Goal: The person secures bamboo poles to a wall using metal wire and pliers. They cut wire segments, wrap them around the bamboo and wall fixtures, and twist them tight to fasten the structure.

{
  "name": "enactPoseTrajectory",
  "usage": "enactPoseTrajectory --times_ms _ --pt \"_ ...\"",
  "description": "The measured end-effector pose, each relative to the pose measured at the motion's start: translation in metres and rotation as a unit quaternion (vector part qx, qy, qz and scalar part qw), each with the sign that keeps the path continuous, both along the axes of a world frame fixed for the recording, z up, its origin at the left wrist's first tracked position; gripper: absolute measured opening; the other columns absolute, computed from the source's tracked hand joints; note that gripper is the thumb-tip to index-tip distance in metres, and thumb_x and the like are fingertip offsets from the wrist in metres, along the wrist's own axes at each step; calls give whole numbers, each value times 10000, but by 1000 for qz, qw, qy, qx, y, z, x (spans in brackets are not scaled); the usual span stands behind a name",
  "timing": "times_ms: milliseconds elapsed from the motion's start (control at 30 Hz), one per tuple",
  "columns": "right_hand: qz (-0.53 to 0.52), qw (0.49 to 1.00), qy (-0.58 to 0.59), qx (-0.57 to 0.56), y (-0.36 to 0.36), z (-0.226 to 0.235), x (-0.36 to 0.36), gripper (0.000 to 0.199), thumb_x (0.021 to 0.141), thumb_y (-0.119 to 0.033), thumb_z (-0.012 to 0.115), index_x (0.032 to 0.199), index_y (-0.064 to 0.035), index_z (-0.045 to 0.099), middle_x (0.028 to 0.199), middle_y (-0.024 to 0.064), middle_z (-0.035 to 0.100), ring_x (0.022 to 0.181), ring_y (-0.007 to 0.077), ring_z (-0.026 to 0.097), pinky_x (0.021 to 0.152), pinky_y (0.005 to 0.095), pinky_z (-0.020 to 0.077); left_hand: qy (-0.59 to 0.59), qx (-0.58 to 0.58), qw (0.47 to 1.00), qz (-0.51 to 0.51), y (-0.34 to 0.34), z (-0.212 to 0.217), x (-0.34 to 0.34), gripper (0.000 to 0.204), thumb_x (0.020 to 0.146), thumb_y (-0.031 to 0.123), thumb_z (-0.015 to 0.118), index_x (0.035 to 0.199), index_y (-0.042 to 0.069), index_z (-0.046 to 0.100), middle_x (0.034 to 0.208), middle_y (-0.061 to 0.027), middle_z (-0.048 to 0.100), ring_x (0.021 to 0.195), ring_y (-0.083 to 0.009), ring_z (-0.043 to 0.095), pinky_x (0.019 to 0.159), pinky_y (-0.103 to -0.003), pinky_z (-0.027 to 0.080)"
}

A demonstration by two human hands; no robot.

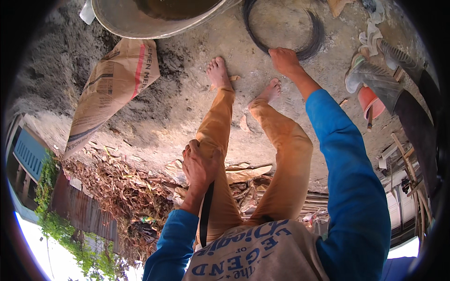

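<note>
Head view. I see the right hand [283, 61] closed on the near edge of a coil [316, 40] of thin black wire, on the ground at the far side, right of the tub [197, 25]; the frame cuts off the coil's far edge, and the grasping fingers are partly hidden from me. The left hand [199, 164] rests, fingers bent, on the left trouser leg [218, 117]; its palm is hidden, so I cannot tell whether it grips anything. The tub is cropped too, its brownish contents hard to make out. At right, a co-worker's boots [372, 77] stand by a red bucket [368, 98], the legs fading into the dark lens rim. The ground [173, 117] is rough and stained; a paper sack [110, 89] lies at left. Near left are dry leaves [117, 187], corrugated sheeting [89, 210] and greenery [47, 187].
</note>
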State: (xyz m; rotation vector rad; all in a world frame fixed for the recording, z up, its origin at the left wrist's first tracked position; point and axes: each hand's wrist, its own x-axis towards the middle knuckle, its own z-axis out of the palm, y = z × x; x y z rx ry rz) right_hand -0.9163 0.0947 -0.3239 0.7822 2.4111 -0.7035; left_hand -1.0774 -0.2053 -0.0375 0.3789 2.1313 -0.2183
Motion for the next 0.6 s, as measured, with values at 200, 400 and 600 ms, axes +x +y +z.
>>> enactPoseTrajectory --times_ms 200,400,600 --pt "-106 988 -95 -64 -45 21 85 143 876 -45 544 984 -54 637 923 198 711 939 406 682 826 507 535 0 -5 1000 -11 -1 3 10 563 786 356 748 1145 -18 528 1110 -248 622 1099 -422 588 972 -517 455" --pt "-172 984 -28 -40 -86 90 135 150 861 -51 547 972 -50 648 897 181 710 894 380 691 776 499 540 -6 -44 999 -21 9 7 29 597 793 365 743 1189 -23 523 1168 -239 616 1182 -405 558 1003 -521 448" --pt "-156 987 -35 2 -101 122 199 142 861 -104 550 855 -61 685 850 162 706 819 353 703 725 468 556 -11 -58 997 -47 8 7 61 651 791 369 746 1254 -18 503 1256 -226 588 1252 -377 516 1011 -553 433"
